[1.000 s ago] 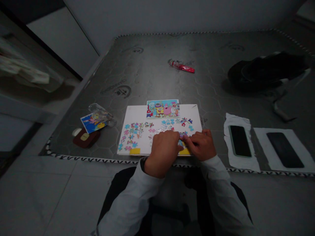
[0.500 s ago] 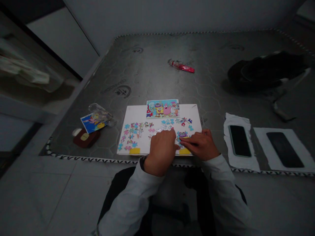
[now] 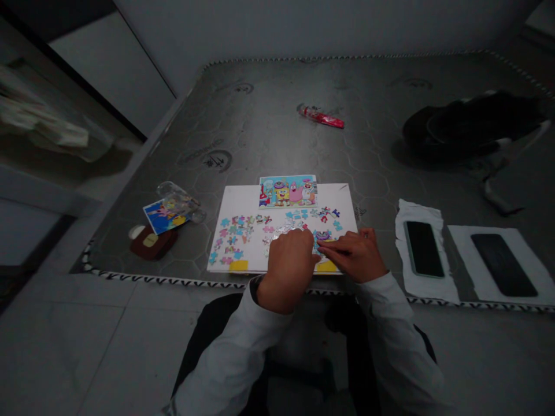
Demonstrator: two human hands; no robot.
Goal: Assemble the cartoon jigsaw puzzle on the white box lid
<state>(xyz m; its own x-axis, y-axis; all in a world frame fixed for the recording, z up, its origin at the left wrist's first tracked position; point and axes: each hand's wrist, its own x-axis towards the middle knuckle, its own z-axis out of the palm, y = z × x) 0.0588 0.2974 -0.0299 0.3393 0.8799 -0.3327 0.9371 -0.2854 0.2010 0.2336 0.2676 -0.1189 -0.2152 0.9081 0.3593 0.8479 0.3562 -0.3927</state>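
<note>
On a white board lie many loose jigsaw puzzle pieces, mostly blue and pink. A cartoon picture card lies across its far edge. My left hand is curled over the middle of the board, its fingers bent down; what they grip is hidden beneath the hand. My right hand is at the board's near right, thumb and fingers pinched at a puzzle piece beside the left thumb. Just beyond these fingertips sits a purple and yellow patch of puzzle. Yellow tape marks the board's near edge.
Left of the board are a clear plastic bottle-like thing, a blue picture card and a brown case. Two phones lie on white sheets at right. Farther back are a red packet and a dark bag-like object.
My left hand has shifted very slightly to the right, nearer the right fingertips. The right hand stays pinched at the same spot. The whole view has drifted a little.
</note>
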